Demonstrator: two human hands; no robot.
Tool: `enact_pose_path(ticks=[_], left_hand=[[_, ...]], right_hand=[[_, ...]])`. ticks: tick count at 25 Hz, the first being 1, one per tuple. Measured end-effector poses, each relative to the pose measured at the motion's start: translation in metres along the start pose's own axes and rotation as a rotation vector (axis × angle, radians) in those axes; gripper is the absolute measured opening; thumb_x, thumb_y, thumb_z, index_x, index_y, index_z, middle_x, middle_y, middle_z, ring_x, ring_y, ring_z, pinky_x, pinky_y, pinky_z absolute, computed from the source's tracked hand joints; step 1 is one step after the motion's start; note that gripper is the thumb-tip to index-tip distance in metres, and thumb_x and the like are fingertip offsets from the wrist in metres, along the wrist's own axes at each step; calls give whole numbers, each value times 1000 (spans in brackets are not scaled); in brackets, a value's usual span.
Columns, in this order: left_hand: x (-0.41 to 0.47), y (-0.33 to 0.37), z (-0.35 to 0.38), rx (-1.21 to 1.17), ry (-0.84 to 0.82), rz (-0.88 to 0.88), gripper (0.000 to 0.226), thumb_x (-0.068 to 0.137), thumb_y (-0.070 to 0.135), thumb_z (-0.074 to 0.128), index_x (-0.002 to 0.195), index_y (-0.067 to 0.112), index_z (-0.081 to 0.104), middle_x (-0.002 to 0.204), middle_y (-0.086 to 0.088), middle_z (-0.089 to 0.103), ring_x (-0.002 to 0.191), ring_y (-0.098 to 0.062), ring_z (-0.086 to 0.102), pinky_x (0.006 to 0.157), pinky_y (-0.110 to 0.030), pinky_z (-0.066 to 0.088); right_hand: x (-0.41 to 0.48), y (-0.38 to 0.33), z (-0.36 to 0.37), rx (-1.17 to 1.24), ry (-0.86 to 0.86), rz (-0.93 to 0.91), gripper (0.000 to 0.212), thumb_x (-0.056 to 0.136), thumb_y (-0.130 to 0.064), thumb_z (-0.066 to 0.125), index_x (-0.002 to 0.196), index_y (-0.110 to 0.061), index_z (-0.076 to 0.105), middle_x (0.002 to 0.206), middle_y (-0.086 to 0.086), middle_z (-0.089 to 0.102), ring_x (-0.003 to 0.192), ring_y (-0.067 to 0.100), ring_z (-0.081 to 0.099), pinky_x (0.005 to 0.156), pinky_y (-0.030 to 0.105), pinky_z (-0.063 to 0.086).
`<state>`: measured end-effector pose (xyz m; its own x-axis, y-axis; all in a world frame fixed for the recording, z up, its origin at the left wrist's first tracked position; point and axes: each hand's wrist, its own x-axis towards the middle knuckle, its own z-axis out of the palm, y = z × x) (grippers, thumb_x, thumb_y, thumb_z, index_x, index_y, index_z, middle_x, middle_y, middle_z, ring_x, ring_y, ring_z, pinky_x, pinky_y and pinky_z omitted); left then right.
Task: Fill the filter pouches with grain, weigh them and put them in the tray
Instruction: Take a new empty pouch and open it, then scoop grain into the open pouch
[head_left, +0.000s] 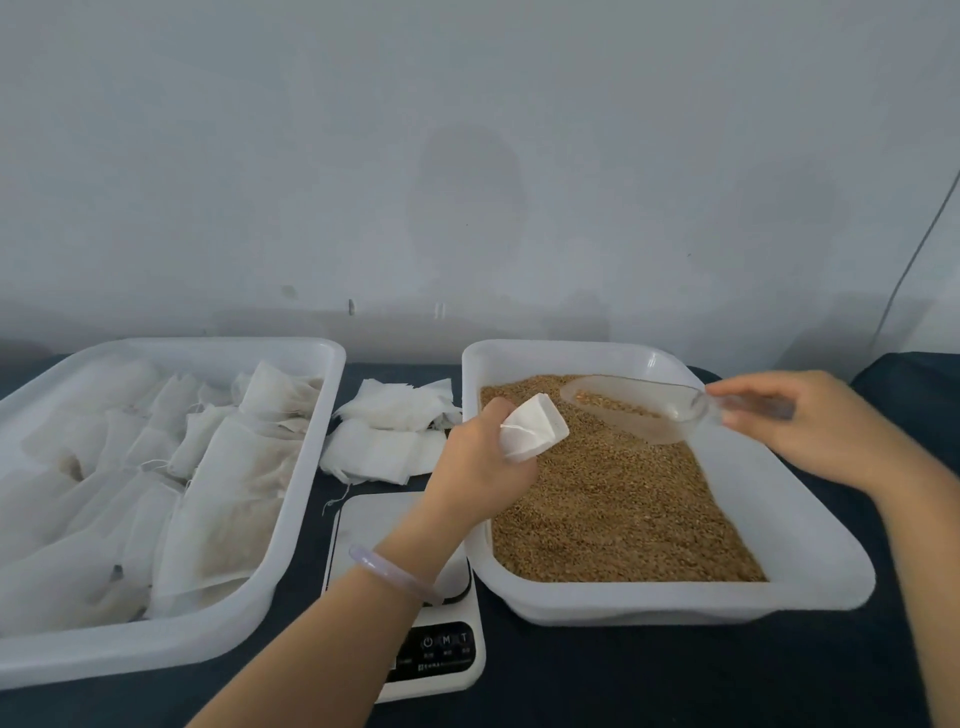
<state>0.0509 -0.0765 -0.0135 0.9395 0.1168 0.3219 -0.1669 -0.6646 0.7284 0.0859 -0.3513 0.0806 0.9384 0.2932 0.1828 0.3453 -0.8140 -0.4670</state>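
At centre frame a pouch (535, 426) is being gripped in the curled left hand (480, 460), mouth pointing right, while the scoop (639, 410), pinched by its handle in the right hand (815, 426), is being held lengthwise towards it, just beside, over the grain (613, 514).

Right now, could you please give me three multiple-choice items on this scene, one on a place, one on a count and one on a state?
1. Where does the scale stand?
A) between the two trays, toward the person
B) inside a tray
C) against the wall

2. How many white trays are on the table?
A) one
B) two
C) four

3. What state is the scoop in the right hand in?
A) empty
B) holding a little grain
C) lying flat on the scale

Answers:
1 A: it sits in the gap between the pouch tray and the grain tray.
2 B: one holds filled pouches, the other grain.
3 B: some grains lie in its clear bowl.
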Motion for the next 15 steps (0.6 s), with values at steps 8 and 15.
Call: enact_pose_path(ticks=[8, 15], left_hand=[[-1, 1, 7, 141, 10, 112, 27, 80, 21, 64, 103, 16, 50, 80, 4, 56, 73, -19, 56, 53, -23, 40], [-1, 0, 11, 285, -52, 195, 22, 81, 23, 61, 94, 9, 48, 79, -3, 56, 70, -24, 55, 56, -28, 37]], right_hand=[[-3, -21, -10, -106, -23, -73, 28, 84, -21, 67, 103, -42, 65, 99, -22, 63, 111, 9, 54, 106, 40, 35], [4, -31, -17, -223, -62, -99, 32, 81, -19, 70, 98, -46, 65, 99, -20, 65, 107, 9, 56, 94, 27, 36]])
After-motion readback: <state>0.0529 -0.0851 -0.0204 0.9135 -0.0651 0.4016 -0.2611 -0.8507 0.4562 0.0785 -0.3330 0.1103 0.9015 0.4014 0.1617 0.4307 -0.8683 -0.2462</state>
